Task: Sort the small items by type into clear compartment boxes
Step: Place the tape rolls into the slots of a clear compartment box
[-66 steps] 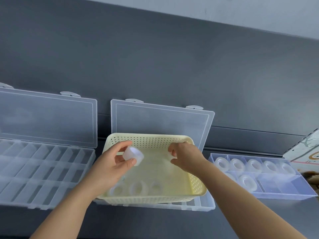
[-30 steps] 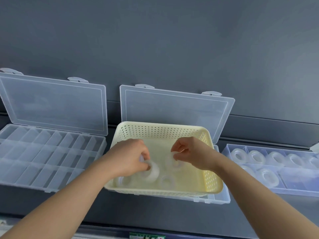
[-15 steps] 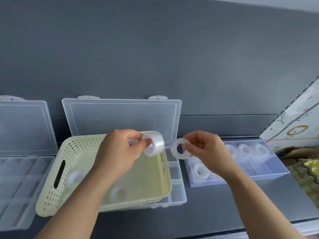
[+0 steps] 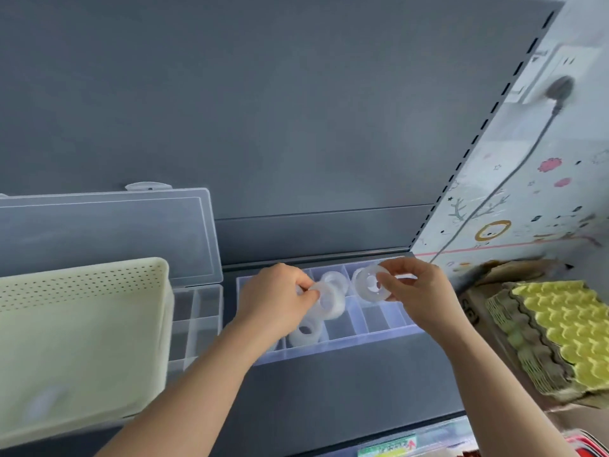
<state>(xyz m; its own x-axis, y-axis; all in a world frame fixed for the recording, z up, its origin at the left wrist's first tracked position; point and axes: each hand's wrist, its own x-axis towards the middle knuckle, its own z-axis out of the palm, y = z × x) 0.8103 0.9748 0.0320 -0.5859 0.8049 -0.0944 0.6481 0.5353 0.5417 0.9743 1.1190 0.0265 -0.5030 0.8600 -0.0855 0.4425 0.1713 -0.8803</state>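
Far left, the basket (image 4: pixel 82 282) sits on top of an open organiser box (image 4: pixel 197 321), with that box's lid (image 4: pixel 105 232) standing up behind it. Just right of it on the shelf (image 4: pixel 346 390) lies the compartment box (image 4: pixel 379 319). Over its middle, the left hand (image 4: pixel 276 301) holds a tape roll (image 4: pixel 331 300); to the right, the right hand (image 4: pixel 418 291) holds a second tape roll (image 4: pixel 370 286). A third roll (image 4: pixel 304 333) lies in a front compartment below the left hand, and a fourth roll (image 4: pixel 334 280) in a back compartment between the hands. Egg trays (image 4: pixel 560 331) are stacked at far right.
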